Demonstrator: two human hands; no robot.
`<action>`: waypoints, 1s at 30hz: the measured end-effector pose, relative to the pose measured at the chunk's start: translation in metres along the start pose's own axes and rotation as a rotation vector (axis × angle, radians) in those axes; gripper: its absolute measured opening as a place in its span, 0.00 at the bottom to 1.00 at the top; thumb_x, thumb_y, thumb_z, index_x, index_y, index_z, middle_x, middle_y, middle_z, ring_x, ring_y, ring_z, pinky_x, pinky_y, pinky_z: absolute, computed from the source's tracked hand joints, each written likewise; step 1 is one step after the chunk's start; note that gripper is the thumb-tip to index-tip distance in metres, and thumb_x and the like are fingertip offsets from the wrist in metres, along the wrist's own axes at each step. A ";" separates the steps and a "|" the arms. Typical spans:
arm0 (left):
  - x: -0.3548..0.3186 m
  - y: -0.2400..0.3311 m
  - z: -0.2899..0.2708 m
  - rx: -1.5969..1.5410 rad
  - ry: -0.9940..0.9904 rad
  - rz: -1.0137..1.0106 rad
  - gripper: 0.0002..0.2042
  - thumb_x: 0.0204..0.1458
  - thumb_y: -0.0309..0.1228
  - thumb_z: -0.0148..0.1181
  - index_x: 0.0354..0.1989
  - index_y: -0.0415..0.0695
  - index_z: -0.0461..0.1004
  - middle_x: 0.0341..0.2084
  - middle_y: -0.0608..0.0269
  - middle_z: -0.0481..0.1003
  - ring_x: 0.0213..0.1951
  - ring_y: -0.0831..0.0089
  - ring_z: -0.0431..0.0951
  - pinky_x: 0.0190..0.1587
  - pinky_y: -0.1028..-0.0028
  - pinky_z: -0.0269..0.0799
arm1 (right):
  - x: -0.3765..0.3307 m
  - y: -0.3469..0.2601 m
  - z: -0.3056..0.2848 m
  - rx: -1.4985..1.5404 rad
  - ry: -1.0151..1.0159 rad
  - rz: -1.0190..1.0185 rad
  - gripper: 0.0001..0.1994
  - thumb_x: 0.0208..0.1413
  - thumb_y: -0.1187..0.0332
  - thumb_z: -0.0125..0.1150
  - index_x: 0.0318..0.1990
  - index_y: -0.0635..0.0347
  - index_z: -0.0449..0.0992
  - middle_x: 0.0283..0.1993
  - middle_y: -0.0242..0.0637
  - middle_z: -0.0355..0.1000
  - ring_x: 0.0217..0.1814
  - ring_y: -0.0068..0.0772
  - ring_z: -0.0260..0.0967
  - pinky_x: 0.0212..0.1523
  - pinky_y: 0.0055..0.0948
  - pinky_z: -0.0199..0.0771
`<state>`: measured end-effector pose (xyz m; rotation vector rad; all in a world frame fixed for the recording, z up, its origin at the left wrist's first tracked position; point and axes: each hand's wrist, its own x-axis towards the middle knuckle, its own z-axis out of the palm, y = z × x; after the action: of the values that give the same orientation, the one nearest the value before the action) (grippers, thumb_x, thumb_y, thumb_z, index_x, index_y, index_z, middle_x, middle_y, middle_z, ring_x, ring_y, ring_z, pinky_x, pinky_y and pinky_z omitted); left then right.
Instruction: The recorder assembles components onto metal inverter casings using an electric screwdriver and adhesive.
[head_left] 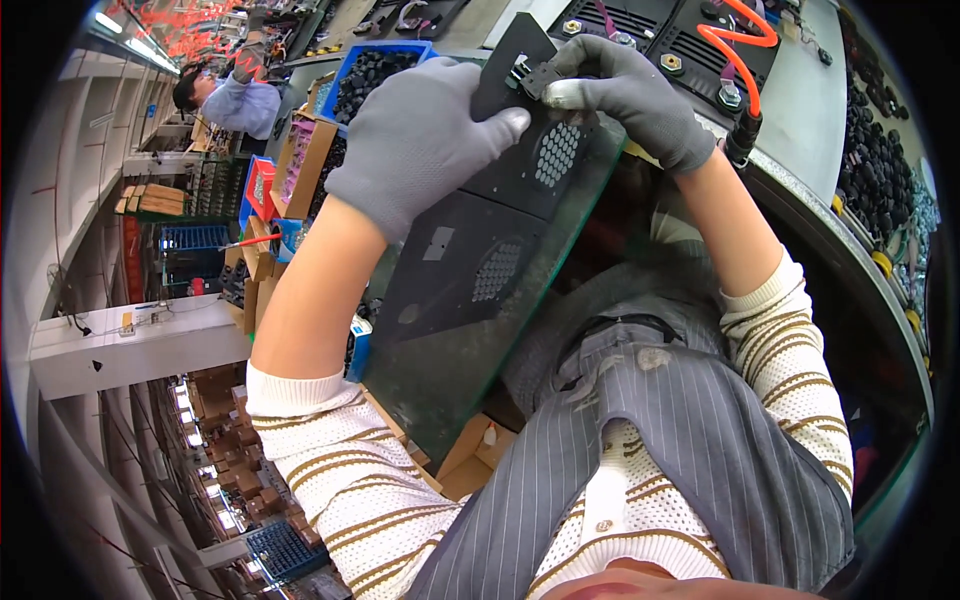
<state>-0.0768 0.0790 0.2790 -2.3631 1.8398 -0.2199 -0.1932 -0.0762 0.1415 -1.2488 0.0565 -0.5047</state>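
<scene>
My left hand, in a grey knitted glove, grips a flat black plate and holds it tilted up, its thumb across the near face. My right hand, gloved alike, pinches a small black part between thumb and fingertips, against or right beside an opening in that plate. Whether the part is seated there I cannot tell. Below both hands, black panels with honeycomb vents lie on a dark glass-topped table; the raised plate and my left hand cover some of them.
An orange coiled hose leads to a black tool beside my right wrist. Beyond stand black housings with brass fittings. On the left are a blue bin of black parts and a cardboard box. Another person works farther off.
</scene>
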 end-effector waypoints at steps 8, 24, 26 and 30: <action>0.013 -0.002 0.010 -0.085 -0.042 -0.017 0.27 0.54 0.59 0.62 0.44 0.46 0.81 0.33 0.54 0.81 0.37 0.59 0.82 0.40 0.60 0.77 | 0.011 0.013 -0.011 0.163 -0.078 0.001 0.09 0.59 0.71 0.68 0.43 0.63 0.77 0.34 0.34 0.78 0.31 0.23 0.77 0.33 0.22 0.78; 0.015 0.007 0.004 -0.308 -0.005 -0.001 0.23 0.58 0.53 0.61 0.38 0.41 0.81 0.29 0.46 0.79 0.37 0.48 0.80 0.39 0.57 0.73 | 0.021 0.015 -0.029 0.217 -0.262 0.005 0.09 0.60 0.73 0.66 0.45 0.65 0.77 0.38 0.36 0.79 0.33 0.25 0.79 0.34 0.23 0.80; 0.014 0.006 0.006 -0.320 -0.015 -0.008 0.22 0.58 0.51 0.62 0.37 0.41 0.82 0.28 0.46 0.79 0.36 0.48 0.80 0.39 0.58 0.73 | 0.022 0.015 -0.024 0.283 -0.298 -0.035 0.10 0.61 0.74 0.65 0.48 0.66 0.77 0.41 0.36 0.79 0.35 0.24 0.78 0.36 0.22 0.80; 0.010 0.003 0.010 -0.379 -0.039 -0.115 0.29 0.55 0.59 0.63 0.41 0.40 0.82 0.22 0.62 0.80 0.26 0.74 0.81 0.32 0.71 0.75 | 0.015 0.014 -0.015 0.244 -0.189 -0.121 0.19 0.62 0.74 0.63 0.60 0.66 0.72 0.45 0.34 0.79 0.39 0.20 0.75 0.41 0.20 0.77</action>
<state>-0.0747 0.0686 0.2686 -2.6976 1.8679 0.1797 -0.1801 -0.0927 0.1270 -1.0594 -0.2356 -0.4804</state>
